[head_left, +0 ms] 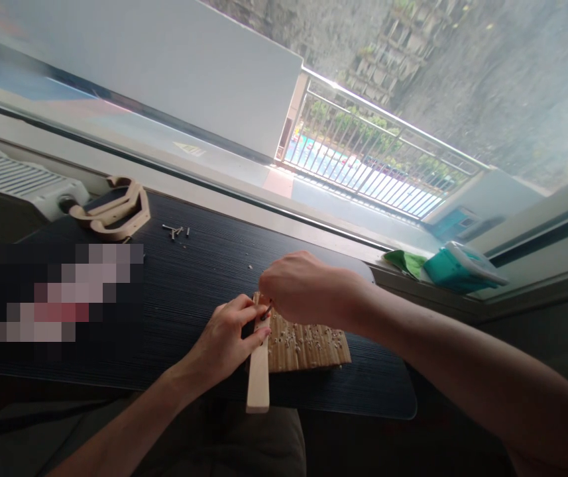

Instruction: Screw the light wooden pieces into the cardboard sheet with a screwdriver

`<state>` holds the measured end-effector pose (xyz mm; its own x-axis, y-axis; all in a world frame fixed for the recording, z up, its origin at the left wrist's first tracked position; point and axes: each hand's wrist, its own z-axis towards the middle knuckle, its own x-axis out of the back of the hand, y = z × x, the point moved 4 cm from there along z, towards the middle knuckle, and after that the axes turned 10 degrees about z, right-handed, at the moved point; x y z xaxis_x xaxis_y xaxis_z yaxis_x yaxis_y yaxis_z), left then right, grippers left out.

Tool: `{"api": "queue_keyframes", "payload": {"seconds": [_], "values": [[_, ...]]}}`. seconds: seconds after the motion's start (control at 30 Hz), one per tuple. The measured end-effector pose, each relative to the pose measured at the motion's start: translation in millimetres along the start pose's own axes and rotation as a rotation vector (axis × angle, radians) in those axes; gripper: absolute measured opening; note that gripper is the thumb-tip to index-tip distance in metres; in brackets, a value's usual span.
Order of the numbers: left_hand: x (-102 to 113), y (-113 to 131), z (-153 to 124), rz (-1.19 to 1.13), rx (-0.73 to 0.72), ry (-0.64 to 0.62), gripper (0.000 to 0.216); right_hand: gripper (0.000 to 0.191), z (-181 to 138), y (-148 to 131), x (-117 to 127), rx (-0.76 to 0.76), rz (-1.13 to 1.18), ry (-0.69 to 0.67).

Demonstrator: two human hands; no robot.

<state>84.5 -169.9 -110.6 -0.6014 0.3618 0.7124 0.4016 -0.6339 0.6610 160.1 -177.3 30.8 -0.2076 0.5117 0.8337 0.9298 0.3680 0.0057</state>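
A pale wooden bar (258, 377) lies along the left edge of a small slatted wooden panel (308, 348) studded with little pegs, on a dark table (174, 291). My left hand (228, 334) pinches the bar near its top end and holds it steady. Just above it, my right hand (303, 288) is closed around a thin dark tool or screw (266, 311) whose tip meets the bar's top end. Most of that item is hidden in my fist.
Several loose screws (177, 231) lie at the table's back. A curved wooden frame piece (114, 211) rests at the back left beside a white radiator (20, 179). A teal box (457, 268) and green cloth (405, 260) sit on the window sill.
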Motion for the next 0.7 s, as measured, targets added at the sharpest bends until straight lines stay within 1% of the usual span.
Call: {"api": "queue_keyframes", "payload": {"seconds": [0.17,0.3,0.57,0.7], "values": [[0.4,0.3,0.3,0.019,-0.003,-0.005,0.010,0.020,-4.6,-1.1,-0.8,0.000,0.021,-0.009],[-1.6,-1.9,-0.2,0.016,-0.003,0.000,0.009,0.017,-7.6,-6.3,-0.2,0.031,0.003,0.052],[-3.5,-4.2,-1.7,-0.027,0.029,0.005,0.011,0.015,-4.2,-5.4,-2.9,0.106,0.024,0.087],[-2.9,-3.3,-0.4,-0.036,0.041,-0.021,0.009,0.015,-4.0,-0.5,-3.0,0.083,0.036,0.053]]}}
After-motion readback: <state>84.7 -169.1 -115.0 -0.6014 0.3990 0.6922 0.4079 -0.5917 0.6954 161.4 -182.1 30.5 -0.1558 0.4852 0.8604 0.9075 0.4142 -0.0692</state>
